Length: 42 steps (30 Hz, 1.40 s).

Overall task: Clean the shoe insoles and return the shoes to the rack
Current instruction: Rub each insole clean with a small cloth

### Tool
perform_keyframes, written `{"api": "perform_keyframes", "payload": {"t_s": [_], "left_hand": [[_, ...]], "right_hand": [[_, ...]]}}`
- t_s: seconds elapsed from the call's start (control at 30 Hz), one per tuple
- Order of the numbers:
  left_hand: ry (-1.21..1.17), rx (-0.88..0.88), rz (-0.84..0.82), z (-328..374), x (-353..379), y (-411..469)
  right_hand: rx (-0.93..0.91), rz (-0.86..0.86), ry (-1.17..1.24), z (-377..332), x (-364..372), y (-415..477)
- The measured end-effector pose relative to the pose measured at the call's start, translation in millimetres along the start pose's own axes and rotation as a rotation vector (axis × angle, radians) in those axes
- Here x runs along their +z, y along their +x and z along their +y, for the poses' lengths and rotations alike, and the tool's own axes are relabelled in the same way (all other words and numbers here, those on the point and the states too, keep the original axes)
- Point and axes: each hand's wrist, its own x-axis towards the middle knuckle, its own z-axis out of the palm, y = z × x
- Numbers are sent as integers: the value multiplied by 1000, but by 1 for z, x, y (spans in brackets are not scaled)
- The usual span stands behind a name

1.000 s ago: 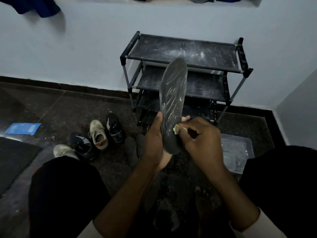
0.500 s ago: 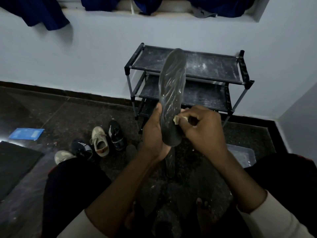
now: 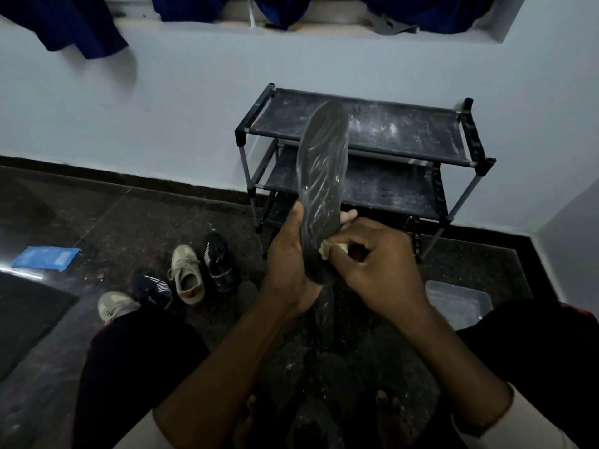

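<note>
A dark grey insole stands upright in front of me, wet streaks on its face. My left hand grips its lower end from the left, thumb on the front. My right hand pinches a small pale scrap of cloth or sponge against the insole's lower right edge. Behind it stands the black three-shelf shoe rack, its shelves dusted white and bare. Another dark insole lies on the floor below my hands. Several shoes, two beige and two black, sit on the floor to the left.
A clear plastic tub sits on the floor at right, by my right knee. A blue packet and a dark mat lie at far left. Blue clothes hang from the ledge above. My bare feet show at the bottom.
The view has tilted up, so rack and shoes sit lower in frame. My right hand with the scrap stays at the insole's lower right edge; both grips are unchanged.
</note>
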Motion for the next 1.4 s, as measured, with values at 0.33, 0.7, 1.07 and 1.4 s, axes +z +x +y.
{"api": "perform_keyframes", "payload": {"t_s": [0.33, 0.7, 1.07, 1.4], "left_hand": [[-63, -48, -11, -2, -6, 1], [-45, -38, 17, 18, -8, -2], [29, -67, -52, 20, -13, -6], [50, -23, -75, 18, -11, -8]], "right_hand": [[241, 7, 286, 5, 5, 2], [109, -47, 147, -1, 4, -6], [47, -30, 40, -7, 5, -5], [38, -28, 47, -12, 7, -3]]}}
